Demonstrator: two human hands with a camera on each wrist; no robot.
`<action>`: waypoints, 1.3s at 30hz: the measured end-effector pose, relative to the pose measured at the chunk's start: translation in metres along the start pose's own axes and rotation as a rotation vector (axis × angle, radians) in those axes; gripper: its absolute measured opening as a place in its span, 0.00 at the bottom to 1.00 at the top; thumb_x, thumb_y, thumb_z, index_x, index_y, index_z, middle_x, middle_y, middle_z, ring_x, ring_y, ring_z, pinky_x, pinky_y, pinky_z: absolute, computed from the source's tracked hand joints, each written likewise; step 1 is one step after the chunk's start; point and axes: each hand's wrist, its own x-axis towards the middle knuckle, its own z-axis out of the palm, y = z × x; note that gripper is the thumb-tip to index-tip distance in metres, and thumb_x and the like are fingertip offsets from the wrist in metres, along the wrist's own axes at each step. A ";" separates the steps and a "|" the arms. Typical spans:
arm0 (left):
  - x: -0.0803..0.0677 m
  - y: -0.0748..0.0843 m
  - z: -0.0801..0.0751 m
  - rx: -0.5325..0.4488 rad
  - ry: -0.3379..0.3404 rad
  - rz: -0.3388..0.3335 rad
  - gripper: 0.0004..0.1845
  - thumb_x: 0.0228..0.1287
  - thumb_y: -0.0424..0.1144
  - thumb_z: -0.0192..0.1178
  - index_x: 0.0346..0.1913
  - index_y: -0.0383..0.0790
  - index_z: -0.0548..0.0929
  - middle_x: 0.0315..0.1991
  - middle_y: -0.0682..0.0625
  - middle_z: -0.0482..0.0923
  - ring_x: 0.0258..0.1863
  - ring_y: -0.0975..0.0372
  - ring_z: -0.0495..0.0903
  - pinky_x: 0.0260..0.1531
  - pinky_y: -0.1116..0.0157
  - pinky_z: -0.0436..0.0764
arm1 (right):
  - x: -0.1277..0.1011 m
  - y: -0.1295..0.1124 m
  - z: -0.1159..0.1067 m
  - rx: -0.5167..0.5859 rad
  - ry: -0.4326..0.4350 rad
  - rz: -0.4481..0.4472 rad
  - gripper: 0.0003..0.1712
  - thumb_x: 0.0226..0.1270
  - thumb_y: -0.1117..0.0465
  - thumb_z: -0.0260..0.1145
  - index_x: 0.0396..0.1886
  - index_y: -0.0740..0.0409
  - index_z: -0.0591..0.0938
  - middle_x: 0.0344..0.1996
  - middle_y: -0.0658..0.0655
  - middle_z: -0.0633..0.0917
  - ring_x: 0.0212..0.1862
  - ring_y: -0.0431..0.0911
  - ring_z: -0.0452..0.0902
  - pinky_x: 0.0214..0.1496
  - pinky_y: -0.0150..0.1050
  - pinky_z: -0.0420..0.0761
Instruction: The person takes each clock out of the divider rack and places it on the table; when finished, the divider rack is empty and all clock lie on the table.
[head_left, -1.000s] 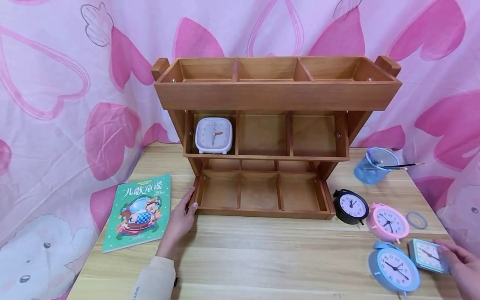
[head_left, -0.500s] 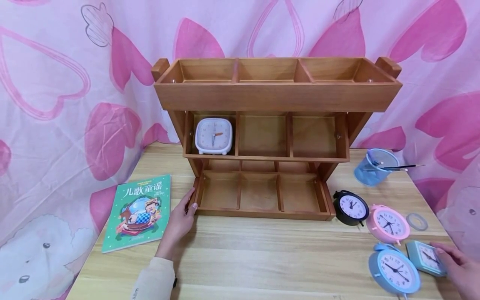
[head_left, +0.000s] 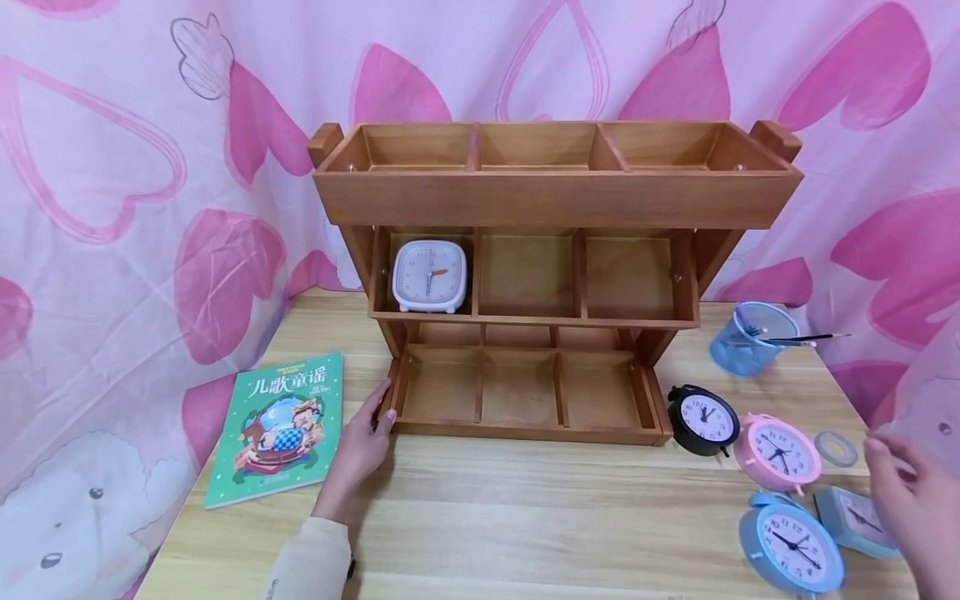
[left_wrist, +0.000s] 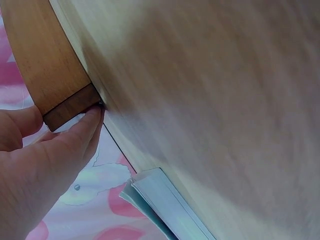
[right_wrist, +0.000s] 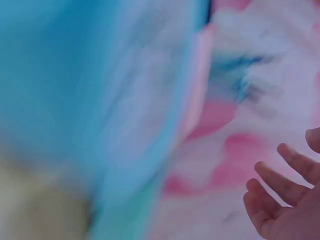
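A brown wooden three-tier shelf (head_left: 555, 200) stands on the table. My left hand (head_left: 363, 442) grips its lower left corner, thumb and fingers on either side of the wood (left_wrist: 75, 106). A white square clock (head_left: 430, 277) sits in the middle tier's left compartment. At the right, my right hand (head_left: 918, 500) is raised above a square teal clock (head_left: 858, 523), partly covering it from view. The fingers (right_wrist: 280, 182) are loosely bent and hold nothing. Beside that clock stand a blue round alarm clock (head_left: 792, 546), a pink one (head_left: 778, 452) and a black one (head_left: 703, 419).
A green picture book (head_left: 276, 429) lies at the table's left. A blue mesh pen cup (head_left: 750, 337) with pens and brushes is at the back right. A grey ring, like a tape roll (head_left: 836, 448), lies behind the square teal clock. Pink heart-patterned cloth (head_left: 540, 58) hangs behind.
My right hand has let go of the square teal clock, which was shifted slightly beside the blue one, and has lifted away. My left hand has kept its hold on the shelf.
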 end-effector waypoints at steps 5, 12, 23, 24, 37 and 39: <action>-0.002 -0.002 -0.003 -0.001 0.001 -0.022 0.28 0.77 0.42 0.44 0.76 0.62 0.53 0.76 0.41 0.52 0.72 0.43 0.55 0.66 0.42 0.59 | -0.019 -0.089 0.013 0.071 0.150 -0.308 0.21 0.73 0.56 0.56 0.61 0.60 0.78 0.60 0.62 0.79 0.53 0.35 0.75 0.30 0.16 0.64; -0.001 -0.004 -0.006 -0.001 0.002 -0.018 0.29 0.77 0.42 0.44 0.76 0.62 0.53 0.76 0.41 0.52 0.72 0.43 0.56 0.66 0.42 0.60 | -0.039 -0.198 0.056 0.373 0.120 -0.934 0.14 0.66 0.71 0.62 0.49 0.62 0.84 0.50 0.60 0.85 0.52 0.31 0.76 0.55 0.18 0.69; -0.001 -0.005 -0.006 -0.023 0.003 -0.025 0.28 0.77 0.42 0.44 0.75 0.61 0.55 0.75 0.40 0.54 0.71 0.43 0.58 0.64 0.42 0.63 | -0.043 -0.347 0.124 0.440 -0.168 -1.147 0.15 0.70 0.64 0.59 0.53 0.62 0.81 0.54 0.57 0.82 0.57 0.49 0.77 0.58 0.45 0.76; -0.001 -0.004 -0.006 -0.025 0.003 -0.026 0.28 0.77 0.42 0.45 0.75 0.61 0.55 0.75 0.40 0.55 0.71 0.43 0.59 0.64 0.42 0.63 | -0.043 -0.356 0.130 0.425 -0.194 -1.137 0.17 0.71 0.63 0.59 0.55 0.62 0.80 0.56 0.57 0.81 0.59 0.49 0.75 0.61 0.45 0.75; -0.001 -0.003 0.000 -0.032 0.002 -0.032 0.28 0.77 0.43 0.45 0.75 0.63 0.55 0.75 0.41 0.55 0.71 0.42 0.58 0.64 0.41 0.63 | -0.042 -0.414 0.174 0.050 -0.274 -0.965 0.30 0.72 0.50 0.54 0.71 0.51 0.65 0.68 0.53 0.68 0.65 0.59 0.60 0.60 0.55 0.59; -0.001 -0.002 0.000 -0.026 0.008 -0.016 0.28 0.77 0.43 0.45 0.75 0.63 0.55 0.75 0.42 0.55 0.71 0.42 0.58 0.65 0.41 0.62 | -0.043 -0.417 0.175 0.009 -0.260 -0.956 0.32 0.72 0.49 0.52 0.72 0.52 0.63 0.68 0.53 0.68 0.62 0.61 0.59 0.58 0.55 0.59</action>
